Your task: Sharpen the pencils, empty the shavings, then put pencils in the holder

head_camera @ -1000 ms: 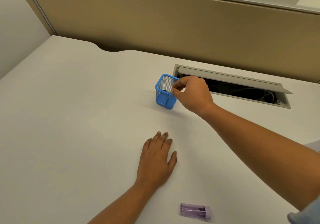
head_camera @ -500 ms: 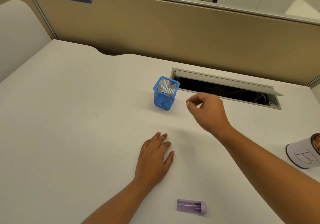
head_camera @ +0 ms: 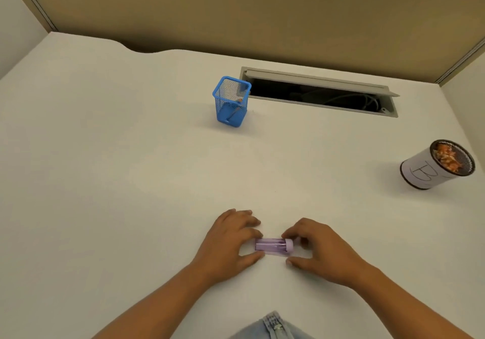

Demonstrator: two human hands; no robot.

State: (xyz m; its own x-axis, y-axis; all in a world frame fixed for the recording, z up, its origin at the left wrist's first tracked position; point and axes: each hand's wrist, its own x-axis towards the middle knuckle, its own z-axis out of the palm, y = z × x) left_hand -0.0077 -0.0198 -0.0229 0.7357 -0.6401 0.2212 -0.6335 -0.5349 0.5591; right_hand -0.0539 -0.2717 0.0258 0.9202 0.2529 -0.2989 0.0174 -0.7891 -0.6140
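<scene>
A purple pencil sharpener (head_camera: 273, 246) with a clear shavings chamber lies on its side on the white desk, near the front edge. My left hand (head_camera: 231, 241) closes around its left end, with fingers above it and the thumb below. My right hand (head_camera: 320, 252) cups the cap end: the fingertips touch the cap and the thumb sits a little short of it. A blue mesh pencil holder (head_camera: 232, 102) stands upright further back with a pencil (head_camera: 236, 107) leaning inside it.
A white-wrapped can (head_camera: 420, 174) marked "B", holding orange shavings, stands at the right. An open cable hatch (head_camera: 320, 94) is set in the desk (head_camera: 105, 154) behind the holder. A tan partition runs along the back.
My right hand left the blue holder and came back to the sharpener. My left hand slid from flat on the desk onto the sharpener's left end. The view tilted down.
</scene>
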